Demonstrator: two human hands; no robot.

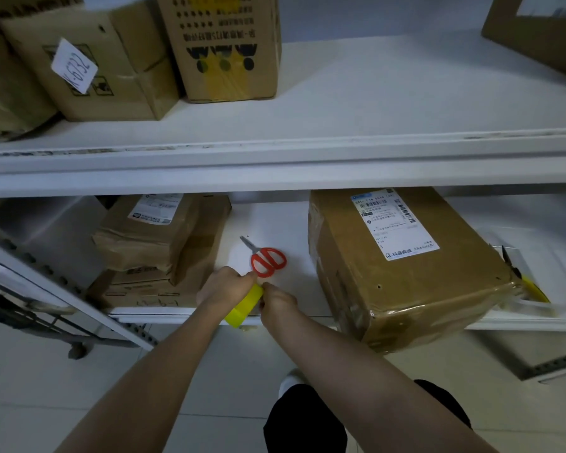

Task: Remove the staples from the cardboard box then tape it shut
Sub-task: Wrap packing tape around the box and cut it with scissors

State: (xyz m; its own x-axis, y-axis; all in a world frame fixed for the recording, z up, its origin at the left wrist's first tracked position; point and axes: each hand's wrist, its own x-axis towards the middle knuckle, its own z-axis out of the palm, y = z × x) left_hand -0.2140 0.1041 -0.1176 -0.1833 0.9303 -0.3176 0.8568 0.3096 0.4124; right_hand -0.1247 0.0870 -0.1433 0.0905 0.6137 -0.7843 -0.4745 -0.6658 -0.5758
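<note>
A roll of yellow tape (244, 307) is held in my left hand (224, 286) at the front edge of the lower shelf. My right hand (276, 302) pinches at the roll's right side, fingers closed on its edge. Red-handled scissors (265, 258) lie on the shelf just beyond both hands. A large cardboard box (402, 273) with a white shipping label sits to the right, its front corner overhanging the shelf edge. Yellow-handled pliers (523, 279) lie behind the box's right corner, partly hidden.
Smaller stacked cardboard boxes (157, 243) stand left of my hands on the lower shelf (275, 223). The upper shelf (340, 103) carries several boxes at its left and one at the far right. A cart frame (30, 308) stands at the lower left.
</note>
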